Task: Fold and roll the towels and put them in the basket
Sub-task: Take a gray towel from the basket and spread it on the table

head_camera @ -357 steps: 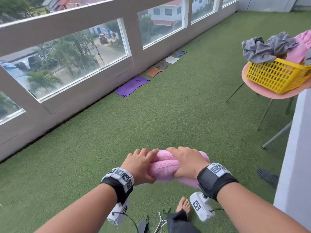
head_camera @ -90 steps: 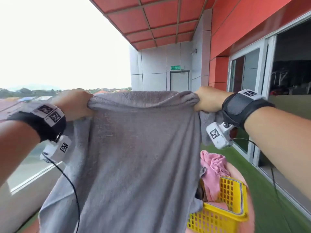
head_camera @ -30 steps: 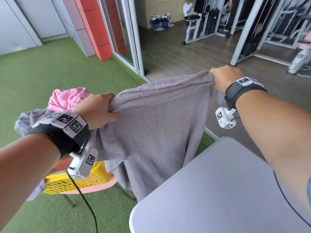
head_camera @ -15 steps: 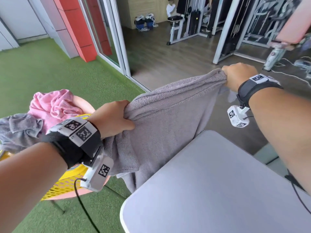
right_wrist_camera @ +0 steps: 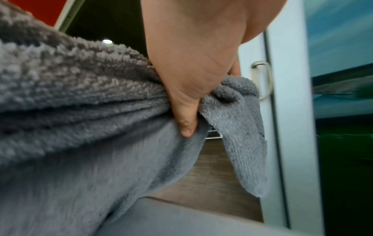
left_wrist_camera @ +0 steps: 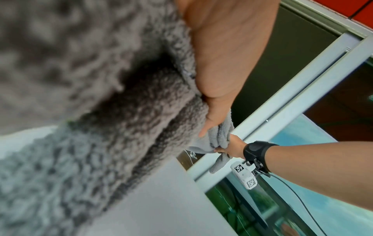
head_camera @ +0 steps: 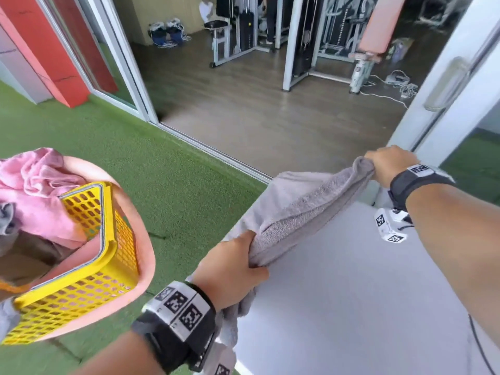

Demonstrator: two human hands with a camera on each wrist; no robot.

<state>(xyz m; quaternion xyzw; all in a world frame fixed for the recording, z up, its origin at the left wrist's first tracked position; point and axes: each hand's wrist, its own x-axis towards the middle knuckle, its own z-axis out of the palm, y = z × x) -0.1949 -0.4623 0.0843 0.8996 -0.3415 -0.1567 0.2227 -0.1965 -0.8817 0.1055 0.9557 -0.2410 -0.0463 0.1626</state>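
I've got both hands on the grey towel (head_camera: pixel 303 207), stretched betw. them over the edge of the grey table (head_camera: pixel 365 293). My left hand (head_camera: pixel 230 272) has fingers curled tight round a bunched corner at the table's near-left edge; the left wrist view shows the thumb side (left_wrist_camera: pixel 224 52) pressed into the terry w/ cloth wadded in the palm. My right hand (head_camera: pixel 389 163) is fisted on the opposite corner, held above the table's far edge; in the right wrist view a fingertip (right_wrist_camera: pixel 186 127) digs into the fabric and a loose tail of towel (right_wrist_camera: pixel 238 132) hangs past the grip. The top edge of the towel runs taut, sloping up from left hand to right, and the rest drapes down off the table's left side, some of it trailing under my left wrist. Can't tell how much of the cloth actually rests on the tabletop. Left of the table, well apart from it, the yellow basket (head_camera: pixel 108 239) sits on a round pink stool seat (head_camera: pixel 146 255), w/ a crumpled pink towel (head_camera: pixel 35 190) spilling over its far rim and a bit of another grey cloth (head_camera: pixel 6 220) at the frame edge. Green turf (head_camera: pixel 176 185) lies betw. table and stool; beyond the table an open sliding door (head_camera: pixel 446 104) gives onto a wood-floor gym w/ machines (head_camera: pixel 311 28).
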